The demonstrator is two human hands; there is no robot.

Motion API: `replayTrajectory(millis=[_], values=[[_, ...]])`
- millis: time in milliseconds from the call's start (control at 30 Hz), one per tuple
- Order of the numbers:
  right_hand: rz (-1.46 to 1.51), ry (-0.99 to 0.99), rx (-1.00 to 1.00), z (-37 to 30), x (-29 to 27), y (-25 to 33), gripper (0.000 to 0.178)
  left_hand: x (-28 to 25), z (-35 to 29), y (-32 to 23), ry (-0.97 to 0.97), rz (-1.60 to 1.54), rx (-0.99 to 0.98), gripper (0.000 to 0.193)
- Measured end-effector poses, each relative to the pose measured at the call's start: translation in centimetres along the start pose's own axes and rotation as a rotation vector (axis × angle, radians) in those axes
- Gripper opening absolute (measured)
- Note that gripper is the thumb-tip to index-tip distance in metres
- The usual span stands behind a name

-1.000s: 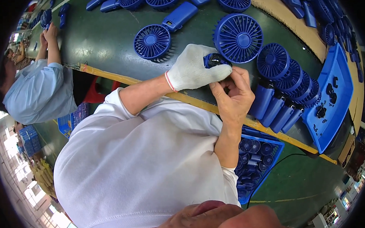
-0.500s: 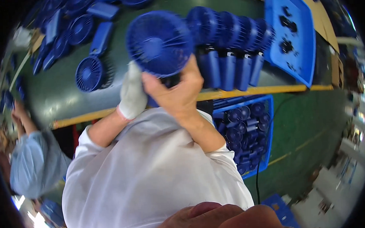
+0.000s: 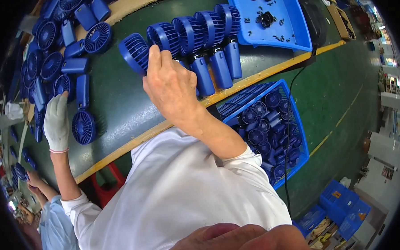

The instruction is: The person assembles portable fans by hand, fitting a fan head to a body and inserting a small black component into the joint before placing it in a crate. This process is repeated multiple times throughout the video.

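My right hand (image 3: 171, 86), bare, is closed on a blue handheld fan (image 3: 134, 53) at the left end of a row; its round caged head tilts left and my hand hides its handle. Several like fans (image 3: 188, 35) stand beside it, with handles toward me. My left hand (image 3: 57, 122), in a white glove, reaches to the loose pile on the left. Its outstretched fingers touch the rim of another fan (image 3: 63, 85); the thumb side is hard to see. Near that hand a single fan (image 3: 83, 127) lies with its handle pointing away.
A blue tray (image 3: 290, 43) with small black parts sits at the far right of the table. Below the wooden table edge (image 3: 269, 72), a blue crate (image 3: 302, 140) is filled with fans. A black cable (image 3: 288, 183) hangs by it. Another person's sleeve (image 3: 57, 229) shows at lower left.
The fan that both hands held before me now stands at the row's left end in my right hand. My left hand has let go and moved left to the pile. The view has turned.
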State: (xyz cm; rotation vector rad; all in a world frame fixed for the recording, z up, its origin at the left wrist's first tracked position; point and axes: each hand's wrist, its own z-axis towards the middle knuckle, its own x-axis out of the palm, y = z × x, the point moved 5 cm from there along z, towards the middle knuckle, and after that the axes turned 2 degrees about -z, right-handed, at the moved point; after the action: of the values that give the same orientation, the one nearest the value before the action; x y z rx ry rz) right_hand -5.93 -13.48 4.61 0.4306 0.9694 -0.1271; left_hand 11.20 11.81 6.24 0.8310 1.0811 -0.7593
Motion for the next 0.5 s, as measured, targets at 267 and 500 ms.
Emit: replayTrajectory(millis=[267, 500], values=[[0.08, -0.041, -0.063, 0.2, -1.0, -0.5, 0.019, 0.5, 2.7, -5.2, 0.201, -0.024, 0.448, 0.045], [-0.216, -0.139, 0.1, 6.1, -6.4, -16.4, 0.025, 0.3, 4.1, -6.0, 0.295, -0.228, 0.434, 0.033]])
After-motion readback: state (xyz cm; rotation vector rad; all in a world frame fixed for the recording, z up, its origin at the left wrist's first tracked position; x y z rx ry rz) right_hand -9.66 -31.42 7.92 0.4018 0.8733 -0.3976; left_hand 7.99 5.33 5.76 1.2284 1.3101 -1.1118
